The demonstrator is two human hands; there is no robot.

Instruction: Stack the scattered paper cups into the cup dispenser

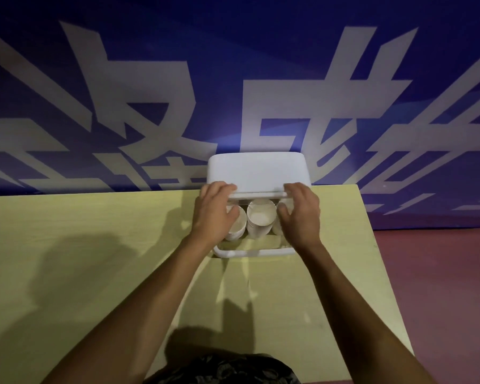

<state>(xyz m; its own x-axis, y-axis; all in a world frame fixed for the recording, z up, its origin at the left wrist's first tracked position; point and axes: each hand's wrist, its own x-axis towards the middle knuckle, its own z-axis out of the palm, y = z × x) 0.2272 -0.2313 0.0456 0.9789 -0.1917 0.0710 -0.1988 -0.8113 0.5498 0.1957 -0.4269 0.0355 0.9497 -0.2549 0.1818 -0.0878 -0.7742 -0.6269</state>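
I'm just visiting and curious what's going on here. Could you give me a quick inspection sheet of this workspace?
Surface: pale yellow-green table, shadows across it.
Job's things: white cup dispenser at the table's far edge, front open; stacks of paper cups lie inside side by side.
Clutter: nothing seen; no loose cups on the table.
Hands: left hand and right hand grip the dispenser's front edge, fingers curled over it.
Cables: nothing seen.
Surroundings: blue banner with large pale characters behind the table; reddish floor to the right.
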